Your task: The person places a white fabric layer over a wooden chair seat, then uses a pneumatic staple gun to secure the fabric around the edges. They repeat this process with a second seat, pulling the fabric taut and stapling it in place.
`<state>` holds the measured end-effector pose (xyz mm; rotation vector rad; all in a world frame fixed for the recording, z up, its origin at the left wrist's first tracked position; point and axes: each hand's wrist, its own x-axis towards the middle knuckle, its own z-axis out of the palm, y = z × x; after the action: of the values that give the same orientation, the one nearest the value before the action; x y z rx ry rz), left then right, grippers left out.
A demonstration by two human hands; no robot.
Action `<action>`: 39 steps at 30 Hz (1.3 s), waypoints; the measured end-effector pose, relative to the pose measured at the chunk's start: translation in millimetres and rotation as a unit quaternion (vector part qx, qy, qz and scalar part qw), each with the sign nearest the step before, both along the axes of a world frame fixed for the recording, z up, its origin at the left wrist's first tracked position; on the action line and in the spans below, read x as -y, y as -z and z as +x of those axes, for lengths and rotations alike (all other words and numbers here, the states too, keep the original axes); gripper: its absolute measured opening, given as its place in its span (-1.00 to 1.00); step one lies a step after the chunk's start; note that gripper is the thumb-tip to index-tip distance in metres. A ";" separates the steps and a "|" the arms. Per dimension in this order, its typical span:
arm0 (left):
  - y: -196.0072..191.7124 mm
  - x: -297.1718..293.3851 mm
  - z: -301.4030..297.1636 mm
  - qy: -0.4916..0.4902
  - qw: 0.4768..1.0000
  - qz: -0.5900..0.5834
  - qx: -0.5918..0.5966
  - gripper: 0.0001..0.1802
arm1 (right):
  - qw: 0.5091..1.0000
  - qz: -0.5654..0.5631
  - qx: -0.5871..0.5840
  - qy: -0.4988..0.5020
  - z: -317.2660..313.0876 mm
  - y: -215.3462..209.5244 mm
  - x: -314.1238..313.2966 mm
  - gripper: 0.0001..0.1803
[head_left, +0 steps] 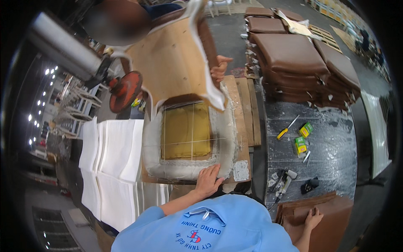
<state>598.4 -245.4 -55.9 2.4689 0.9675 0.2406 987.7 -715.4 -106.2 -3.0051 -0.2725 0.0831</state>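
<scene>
Head view: I see my left hand (208, 181) lying flat, fingers spread, on the near edge of an upturned seat cushion (189, 140) on the worktop (245, 113). My right hand (312, 218) rests open on brown leather pieces (331, 210). The cushion's underside is uncovered; I judge covering unfinished. A co-worker's hand (219, 69) holds a plywood seat base (176, 63) beyond; finished cushions (302, 67) are stacked.

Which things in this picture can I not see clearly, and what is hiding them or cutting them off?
- Head view: the left hand lies on the padded seat frame; its palm side is hidden under the hand itself.
- The right hand rests on brown sheets, cut off by the lower rim.
- Another person's hand is partly hidden behind the raised wooden seat panel.
- The small tools on the dark table are too small to identify.
</scene>
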 end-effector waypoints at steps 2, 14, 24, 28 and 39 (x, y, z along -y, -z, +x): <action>-2.4 0.1 -2.0 -0.008 1.000 -0.004 0.004 -0.26 | 0.999 -0.022 -0.004 0.030 3.3 -3.5 0.1 -0.47; 4.4 3.4 0.0 -0.019 1.000 0.018 0.000 -0.27 | 0.975 -0.141 -0.151 -0.085 80.4 -36.3 0.1 -0.60; -6.5 2.2 -0.1 -0.085 0.994 -0.068 -0.008 -0.27 | 0.984 -0.129 -0.115 -0.047 94.5 -31.1 4.1 -0.60; -12.0 1.9 18.4 -0.120 0.990 -0.060 0.048 -0.18 | 0.991 -0.113 -0.072 0.020 85.0 -25.8 -8.2 -0.52; 1.7 6.3 36.3 -0.112 0.991 -0.056 0.050 -0.09 | 0.981 -0.007 -0.092 0.169 78.2 -31.8 9.0 -0.39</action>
<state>634.8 -251.7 -57.6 2.2261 1.1813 0.3695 1065.9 -724.4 -74.4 -2.9802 0.2564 0.3286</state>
